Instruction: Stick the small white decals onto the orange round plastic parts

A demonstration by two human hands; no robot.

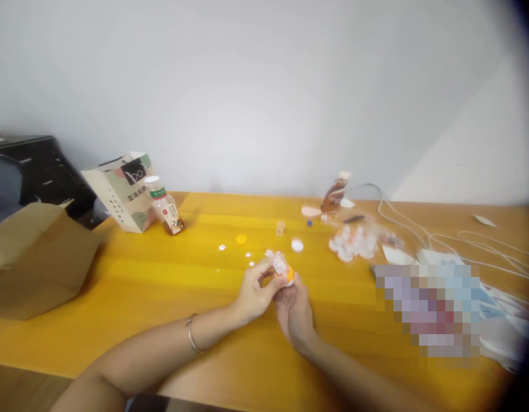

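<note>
Yellow wooden table [161, 286]: left hand [252, 294] and right hand [295, 309] both pinch small clear-wrapped orange-and-white item [281, 268]; slipping, it may roll among loose white caps [297, 245] beyond it.

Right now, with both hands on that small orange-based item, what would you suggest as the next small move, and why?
Probably lower the small item closer to the table. Both the left hand and right hand pinch it in mid-air, and small loose caps already lie scattered nearby.

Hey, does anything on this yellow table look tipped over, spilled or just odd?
Two bottles lean rather than stand: the white-capped bottle against the paper bag, and the amber bottle near the wall. Small caps lie scattered. No spill shows.
</note>
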